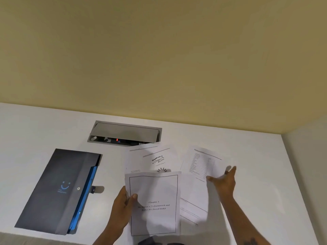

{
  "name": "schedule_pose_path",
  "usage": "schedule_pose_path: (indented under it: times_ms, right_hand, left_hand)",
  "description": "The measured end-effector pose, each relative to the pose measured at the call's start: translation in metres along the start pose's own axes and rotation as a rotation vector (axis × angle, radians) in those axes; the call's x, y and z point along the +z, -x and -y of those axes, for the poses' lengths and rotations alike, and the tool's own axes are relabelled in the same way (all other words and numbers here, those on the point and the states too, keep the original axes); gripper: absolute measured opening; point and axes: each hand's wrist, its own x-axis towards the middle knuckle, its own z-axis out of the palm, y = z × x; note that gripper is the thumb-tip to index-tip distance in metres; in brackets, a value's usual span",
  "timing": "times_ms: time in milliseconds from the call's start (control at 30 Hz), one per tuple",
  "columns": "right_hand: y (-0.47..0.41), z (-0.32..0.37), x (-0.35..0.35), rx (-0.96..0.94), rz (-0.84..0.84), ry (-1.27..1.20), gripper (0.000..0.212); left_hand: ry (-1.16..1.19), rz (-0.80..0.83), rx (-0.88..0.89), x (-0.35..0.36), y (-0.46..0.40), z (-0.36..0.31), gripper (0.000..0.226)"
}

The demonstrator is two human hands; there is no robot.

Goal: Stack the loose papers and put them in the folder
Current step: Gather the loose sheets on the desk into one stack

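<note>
L hand [123, 206] gripping paper [154, 204], white desk [35, 131], beige wall [159, 50]

My left hand [123, 207] pinches matt white printed paper [154, 204]; the dark grey folder [53, 190] looks like matt plastic, the white desk [44, 131] smooth.

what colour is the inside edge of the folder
Bright blue, along the dark grey folder, in the head view.

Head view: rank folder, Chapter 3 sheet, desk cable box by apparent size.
1. folder
2. Chapter 3 sheet, held up nearer the camera in the left hand, so the gap is unsure
3. desk cable box
</note>
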Motion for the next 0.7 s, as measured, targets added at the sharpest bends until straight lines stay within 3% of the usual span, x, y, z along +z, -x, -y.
schedule_pose_path:
  times_ms: [67, 200, 267, 333, 400, 467, 700]
  right_hand:
    - [0.009, -0.014, -0.007, 0.055, -0.015, -0.062, 0.099]
    - [0.033, -0.034, -0.013, 0.032, -0.028, -0.018, 0.028]
    - [0.048, -0.045, -0.013, -0.059, -0.003, -0.006, 0.008]
    - [0.062, -0.051, -0.014, -0.114, 0.034, -0.060, 0.015]
    - [0.076, -0.053, -0.018, -0.110, 0.087, -0.172, 0.006]
    - [0.090, -0.051, -0.020, -0.109, 0.150, -0.252, 0.015]
    - [0.125, -0.042, -0.013, -0.081, 0.383, -0.294, 0.023]
  left_hand:
    - [0.018, 0.017, 0.019, -0.001, 0.001, -0.001, 0.038]
    - [0.049, 0.045, 0.012, -0.003, 0.006, -0.008, 0.040]
    - [0.066, 0.056, 0.010, -0.003, 0.011, -0.011, 0.039]
    - [0.079, 0.062, -0.004, -0.004, 0.015, -0.014, 0.037]
    - [0.090, 0.071, -0.019, -0.006, 0.019, -0.014, 0.034]
    - [0.093, 0.092, -0.026, -0.009, 0.022, -0.015, 0.034]
    - [0.098, 0.143, -0.036, -0.012, 0.028, -0.008, 0.033]
